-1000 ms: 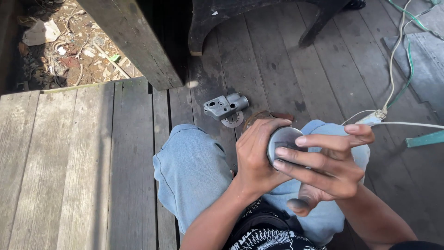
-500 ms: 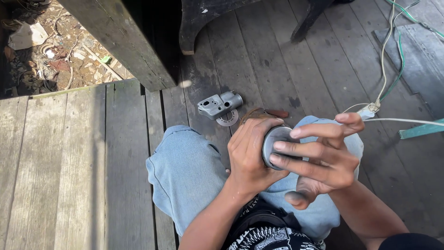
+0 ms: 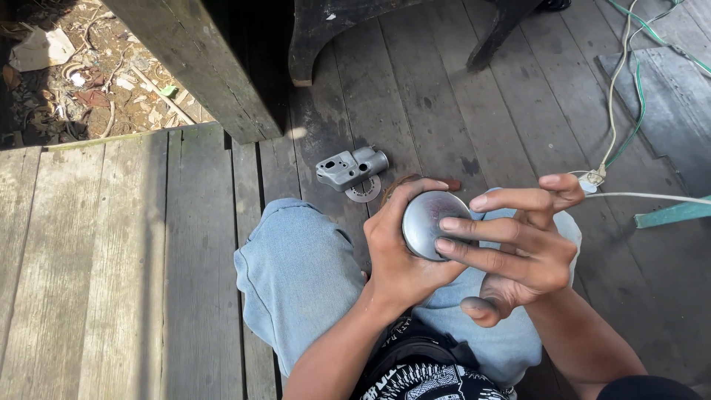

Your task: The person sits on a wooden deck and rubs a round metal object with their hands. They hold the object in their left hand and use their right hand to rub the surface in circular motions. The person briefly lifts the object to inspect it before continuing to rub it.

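My left hand (image 3: 396, 252) wraps around a round, domed grey metal part (image 3: 428, 219) and holds it over my lap. My right hand (image 3: 518, 248) lies across the part's right side, two fingertips pressed on its smooth face, the other fingers spread and the thumb tucked below. What lies under the part is hidden by my hands. On the planks just beyond my left knee rests a grey cast metal housing (image 3: 349, 167) with a small round perforated disc (image 3: 364, 190) beside it.
I sit on a weathered wooden deck (image 3: 111, 259) in light blue jeans (image 3: 296, 274). A dark wooden post (image 3: 207, 67) stands ahead, with littered ground (image 3: 67, 74) behind it. White and green cables (image 3: 618, 96) run at the right, near a teal strip (image 3: 670, 213).
My view has shifted slightly. My right fingers have slid over the part's face, so more of its smooth dome shows. The housing on the planks has not moved.
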